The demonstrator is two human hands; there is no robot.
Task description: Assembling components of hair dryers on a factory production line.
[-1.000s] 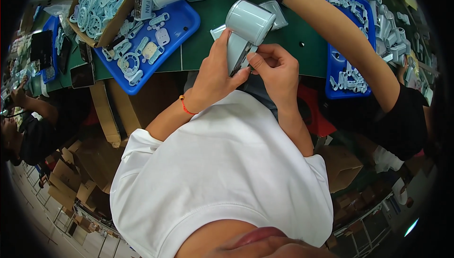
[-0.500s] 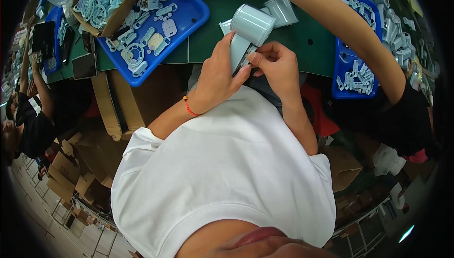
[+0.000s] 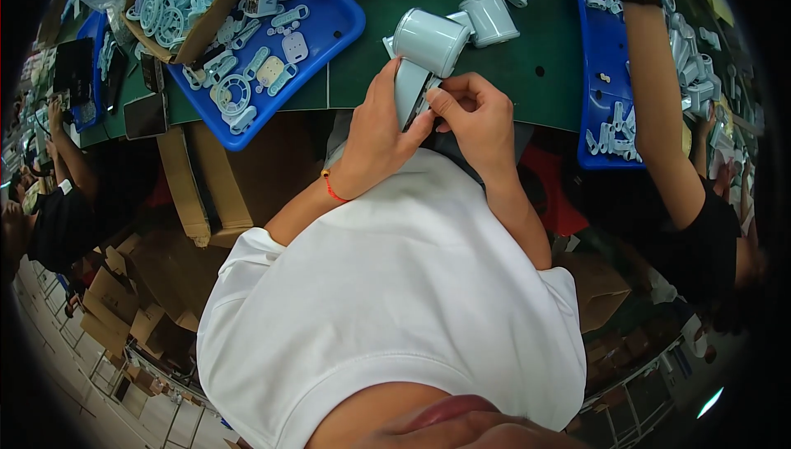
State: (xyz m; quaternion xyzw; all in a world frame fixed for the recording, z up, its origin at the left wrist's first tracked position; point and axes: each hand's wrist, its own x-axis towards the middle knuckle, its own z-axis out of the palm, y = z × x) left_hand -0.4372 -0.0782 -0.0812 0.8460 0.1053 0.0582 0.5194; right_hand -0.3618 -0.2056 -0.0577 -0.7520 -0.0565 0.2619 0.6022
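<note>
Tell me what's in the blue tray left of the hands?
The blue tray holds loose pale plastic parts: rings, flat plates, small clips. A cardboard box covers its upper left corner, hiding anything beneath.

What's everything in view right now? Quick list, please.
fan body: one, pale blue-grey, held over the table edge
table: one, dark green, top of view
left tray: one, blue, holds flat pale parts, upper left
right tray: one, blue, holds small pale parts, upper right
box: one, cardboard, full of pale rings, above left tray
loose housings: several, pale, on table beyond the held one
co-worker's arm: one, dark wristband, reaching across right tray
cartons: several, brown, under the table
left hand: grips the fan body's handle
right hand: fingertips pinching at the handle
</note>
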